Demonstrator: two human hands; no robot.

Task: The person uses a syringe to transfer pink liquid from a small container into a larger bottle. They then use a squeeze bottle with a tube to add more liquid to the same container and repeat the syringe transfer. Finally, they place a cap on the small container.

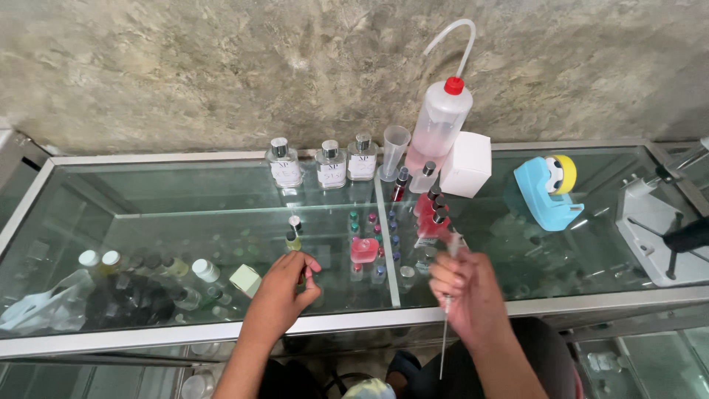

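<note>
My right hand pinched shut on one thin needle syringe, long axis vertical, tip toward me. Left hand fingertips closed on something small, can't tell what. Beyond grip: three square clear bottles, one wash bottle, one white box.

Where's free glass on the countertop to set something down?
Bare glass left of the three square bottles, to the counter's left edge. Smaller patch between white box and blue tape dispenser. Crowded around the wash bottle and both hands.
</note>
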